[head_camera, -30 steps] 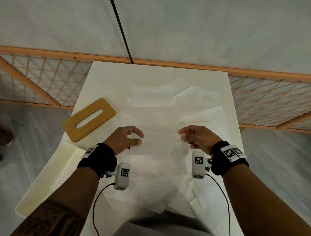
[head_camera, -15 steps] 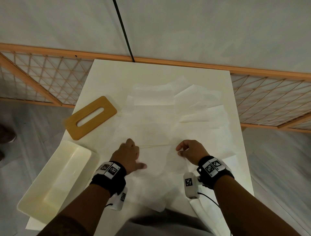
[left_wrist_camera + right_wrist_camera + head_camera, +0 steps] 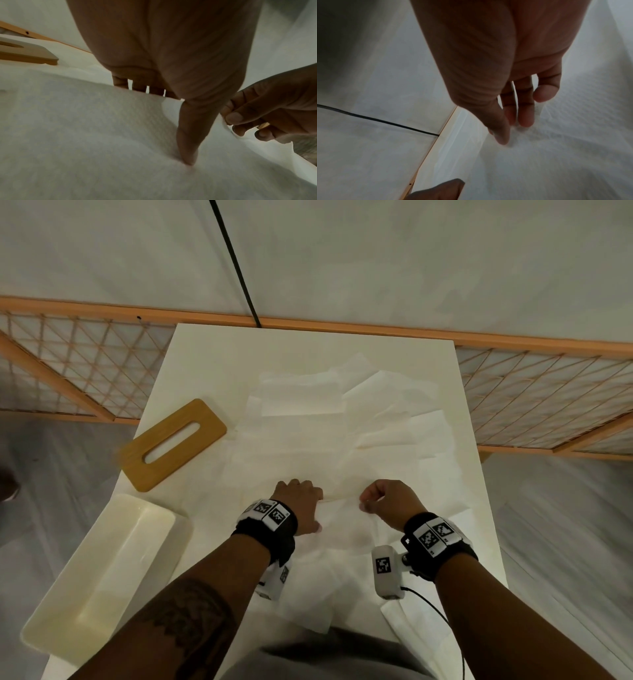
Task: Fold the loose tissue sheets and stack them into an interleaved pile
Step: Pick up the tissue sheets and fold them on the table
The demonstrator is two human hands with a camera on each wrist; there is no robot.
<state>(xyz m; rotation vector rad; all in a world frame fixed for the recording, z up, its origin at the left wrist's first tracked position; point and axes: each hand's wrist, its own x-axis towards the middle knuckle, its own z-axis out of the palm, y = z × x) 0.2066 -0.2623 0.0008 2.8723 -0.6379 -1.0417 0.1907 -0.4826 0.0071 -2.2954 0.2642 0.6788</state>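
Observation:
A white tissue sheet (image 3: pixel 342 525) lies in front of me on the white table (image 3: pixel 212 364), with a raised fold running between my hands. My left hand (image 3: pixel 318 510) grips that fold, fingers curled behind it and thumb pressing the sheet (image 3: pixel 85 135) down on the near side. In the left wrist view the left hand (image 3: pixel 169 125) fills the top. My right hand (image 3: pixel 364 503) pinches the fold's right end between thumb and fingertips, as the right wrist view shows of the right hand (image 3: pixel 510 129). Several loose tissue sheets (image 3: pixel 325 433) overlap further back.
A wooden lid with a slot (image 3: pixel 174 445) lies at the table's left edge. Beside it, nearer me, stands a cream tray (image 3: pixel 99 573). An orange lattice fence (image 3: pixel 531 398) runs behind the table, and a black cable (image 3: pixel 236 261) crosses the floor beyond.
Both hands came down with the sheet, which was held up a second ago, and moved closer together. The sheet now lies on the table with a fold between the hands.

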